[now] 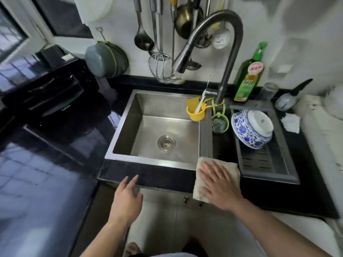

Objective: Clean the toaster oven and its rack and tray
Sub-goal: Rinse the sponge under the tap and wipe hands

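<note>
A black toaster oven (50,91) stands on the dark counter at the left, door closed; its rack and tray are not visible. A beige cloth (202,164) lies folded at the sink's front right corner. My right hand (220,184) lies flat on the cloth with fingers spread and straight. My left hand (128,197) hovers at the counter's front edge, left of the cloth, fingers loosely extended and holding nothing.
The steel sink (122,130) is dry, under a tall faucet (219,34). A yellow cup (196,112) with a brush hangs on its rim. A blue-and-white bowl (250,130) sits in a drain tray (285,175) at right. Utensils (159,43) hang behind.
</note>
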`<action>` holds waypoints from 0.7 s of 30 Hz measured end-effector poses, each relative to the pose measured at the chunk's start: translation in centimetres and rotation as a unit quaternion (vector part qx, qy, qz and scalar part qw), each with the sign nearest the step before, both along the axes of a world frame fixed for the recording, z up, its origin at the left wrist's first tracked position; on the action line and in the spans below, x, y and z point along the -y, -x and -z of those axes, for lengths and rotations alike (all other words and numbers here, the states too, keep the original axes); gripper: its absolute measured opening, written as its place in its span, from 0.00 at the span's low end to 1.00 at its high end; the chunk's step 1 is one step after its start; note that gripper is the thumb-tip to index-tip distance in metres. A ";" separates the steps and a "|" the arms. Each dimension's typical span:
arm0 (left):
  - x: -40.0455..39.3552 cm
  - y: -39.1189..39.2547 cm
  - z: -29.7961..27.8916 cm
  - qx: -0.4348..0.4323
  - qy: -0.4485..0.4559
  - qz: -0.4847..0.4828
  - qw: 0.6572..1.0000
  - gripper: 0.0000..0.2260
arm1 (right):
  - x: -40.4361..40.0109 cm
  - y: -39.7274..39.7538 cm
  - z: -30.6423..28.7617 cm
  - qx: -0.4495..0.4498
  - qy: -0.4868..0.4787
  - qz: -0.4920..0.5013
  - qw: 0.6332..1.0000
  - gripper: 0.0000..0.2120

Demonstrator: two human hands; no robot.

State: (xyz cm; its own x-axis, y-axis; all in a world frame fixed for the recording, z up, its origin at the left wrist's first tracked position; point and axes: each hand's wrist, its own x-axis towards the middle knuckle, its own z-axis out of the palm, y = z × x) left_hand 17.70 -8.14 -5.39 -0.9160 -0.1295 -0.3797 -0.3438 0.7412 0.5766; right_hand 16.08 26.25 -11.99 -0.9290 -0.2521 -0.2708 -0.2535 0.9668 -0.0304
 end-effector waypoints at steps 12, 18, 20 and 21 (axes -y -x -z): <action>9.3 7.2 -2.9 -0.028 -0.034 -0.113 0.993 0.28 | 15.0 12.1 -5.8 -0.102 0.242 0.069 0.962 0.21; 27.1 19.6 -5.5 -0.104 -0.162 -0.381 0.904 0.31 | 36.5 29.9 -8.8 0.133 0.400 0.166 0.892 0.20; 33.3 23.8 -3.5 -0.105 -0.194 -0.394 0.892 0.38 | 41.1 35.4 -8.2 0.155 0.435 0.223 0.859 0.21; 35.8 25.7 -2.4 -0.105 -0.200 -0.390 0.893 0.41 | 42.9 37.9 -7.8 0.176 0.459 0.252 0.834 0.23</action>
